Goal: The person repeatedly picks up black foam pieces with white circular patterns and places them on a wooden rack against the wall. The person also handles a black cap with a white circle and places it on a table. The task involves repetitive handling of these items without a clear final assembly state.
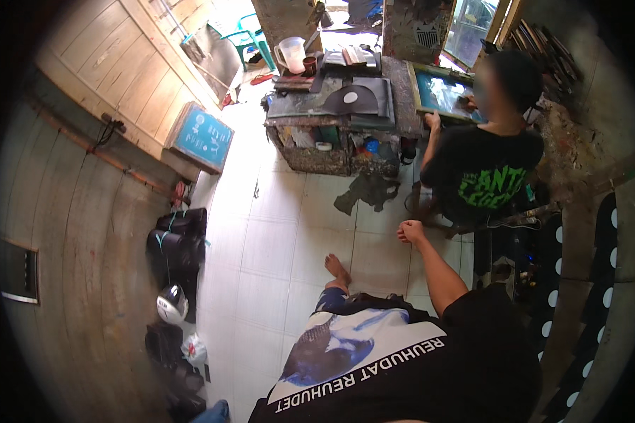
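Note:
My right hand [410, 230] hangs in front of me over the tiled floor, fingers curled into a loose fist. Nothing shows in it, and it touches nothing. Closest to it is a co-worker [490, 151] in a black shirt with green print, turned toward a worktable [310, 144]. One of that person's hands grips the edge of a wooden-framed printing screen [441, 88]; the other is over its surface. A black sheet with a white dot [349, 99] lies on the table. My left hand is out of view.
A dark rag [367, 192] lies on the floor before the table. Black bundles [180, 243], a helmet [172, 304] and a plastic bag [194, 349] line the left wall. A blue framed screen [201, 139] leans there. Racks of black sheets with white dots [603, 261] stand right.

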### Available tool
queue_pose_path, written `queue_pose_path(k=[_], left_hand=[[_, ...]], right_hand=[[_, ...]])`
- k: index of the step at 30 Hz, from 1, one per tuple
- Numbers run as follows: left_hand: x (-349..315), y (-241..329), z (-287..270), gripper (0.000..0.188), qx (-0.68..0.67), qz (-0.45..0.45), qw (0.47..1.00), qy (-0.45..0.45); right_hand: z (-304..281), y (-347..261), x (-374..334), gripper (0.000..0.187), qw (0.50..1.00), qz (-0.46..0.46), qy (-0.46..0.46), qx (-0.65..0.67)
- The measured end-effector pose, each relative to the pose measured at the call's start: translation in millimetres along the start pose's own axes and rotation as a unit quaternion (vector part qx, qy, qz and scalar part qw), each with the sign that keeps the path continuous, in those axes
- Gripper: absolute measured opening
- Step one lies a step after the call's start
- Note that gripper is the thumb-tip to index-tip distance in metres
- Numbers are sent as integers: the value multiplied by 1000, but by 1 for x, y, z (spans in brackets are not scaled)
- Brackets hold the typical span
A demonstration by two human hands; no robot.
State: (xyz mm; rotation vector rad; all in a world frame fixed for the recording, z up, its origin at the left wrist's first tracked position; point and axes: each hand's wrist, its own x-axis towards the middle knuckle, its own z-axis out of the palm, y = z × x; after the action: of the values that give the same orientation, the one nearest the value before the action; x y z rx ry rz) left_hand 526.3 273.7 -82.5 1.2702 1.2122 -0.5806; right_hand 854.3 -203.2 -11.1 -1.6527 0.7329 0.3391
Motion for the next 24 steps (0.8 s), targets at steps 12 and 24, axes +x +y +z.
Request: queue_pose_path(k=[12, 24], left_hand=[[65, 408, 21, 33, -70, 167, 983, 20], [90, 519, 22, 28, 131, 45, 988, 73]], right_hand=[[145, -168, 152, 21, 945, 163, -68, 275], [224, -278, 400, 18, 701, 243, 137, 657]])
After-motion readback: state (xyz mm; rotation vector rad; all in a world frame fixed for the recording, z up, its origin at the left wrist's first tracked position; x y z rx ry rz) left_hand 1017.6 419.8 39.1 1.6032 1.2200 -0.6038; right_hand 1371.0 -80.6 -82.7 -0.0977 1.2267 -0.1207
